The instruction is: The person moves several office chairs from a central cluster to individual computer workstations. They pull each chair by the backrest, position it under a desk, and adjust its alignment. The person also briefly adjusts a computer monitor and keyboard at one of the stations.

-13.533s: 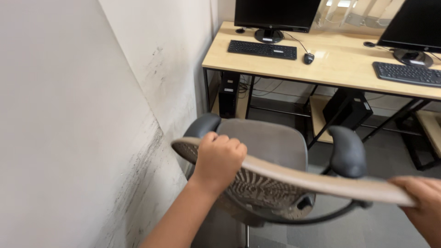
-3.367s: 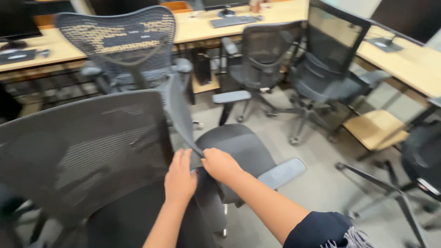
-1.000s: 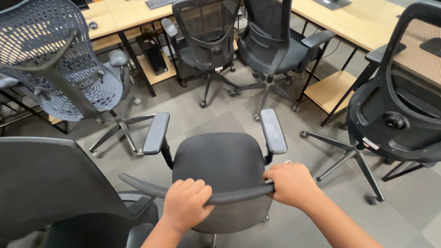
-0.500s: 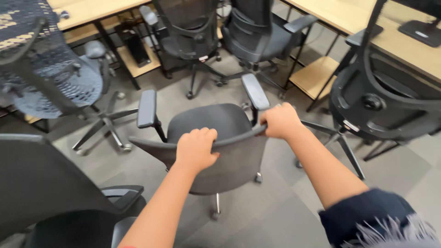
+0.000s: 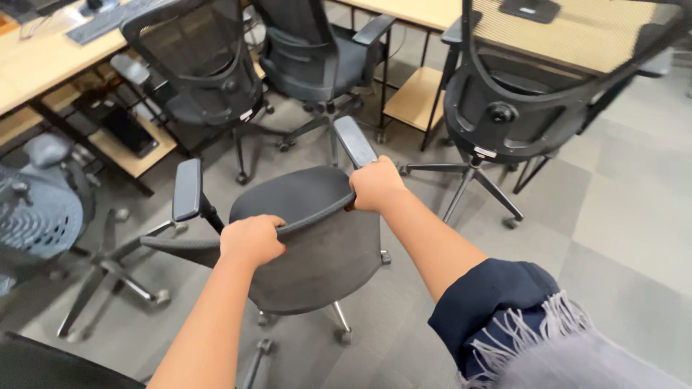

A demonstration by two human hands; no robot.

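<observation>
Right, my left hand (image 5: 252,240) is curled tight over the top edge of the chair (image 5: 303,238) back, knuckles up, gripping toward the left end of that rim, and my right hand (image 5: 376,183) is clamped the same way on the right end, just beside the right armrest (image 5: 355,141). I see both arms stretched forward, the right one in a dark sleeve (image 5: 497,302) with a grey fringe hanging from it. The chair sits directly in front of me on the grey carpet floor (image 5: 620,216), seen from above and behind: black backrest, black seat (image 5: 285,196), grey padded left armrest (image 5: 188,189) standing out to the left, castors (image 5: 344,336) showing below the backrest. Beyond it, a black mesh chair (image 5: 198,68) stands close to the desk (image 5: 43,61) at upper left, with a second dark chair (image 5: 310,50) just beside it. To my right, well apart from my grip, a third chair (image 5: 519,94) with a mesh back faces away toward another light wooden desktop. At the far left a blue-grey chair (image 5: 43,209) is partly cut off by the frame, and a black chair back (image 5: 50,364) fills the bottom left corner
</observation>
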